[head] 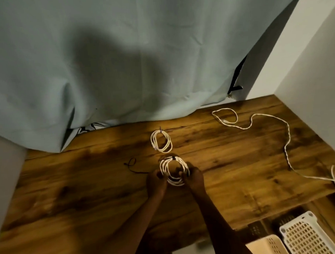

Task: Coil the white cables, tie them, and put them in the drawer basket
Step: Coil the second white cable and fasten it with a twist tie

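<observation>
Cables first: on the desk (88, 188) a loose white cable (286, 141) trails along the right side, well apart from the hands, its run stretching from the far edge toward the near right corner. Below that corner sits the white drawer basket (309, 234), on the right hand's side. A tied coil (161, 141) lies just beyond the hands. Both hands share the coil in hand (174, 170): the left hand (155, 182) pinches its left rim, the right hand (194, 178) its right, each grip closed on it. A black tie (173, 157) crosses its far edge; whether it is cinched I cannot tell. A spare black tie (132, 164) lies left, nearer the left hand.
</observation>
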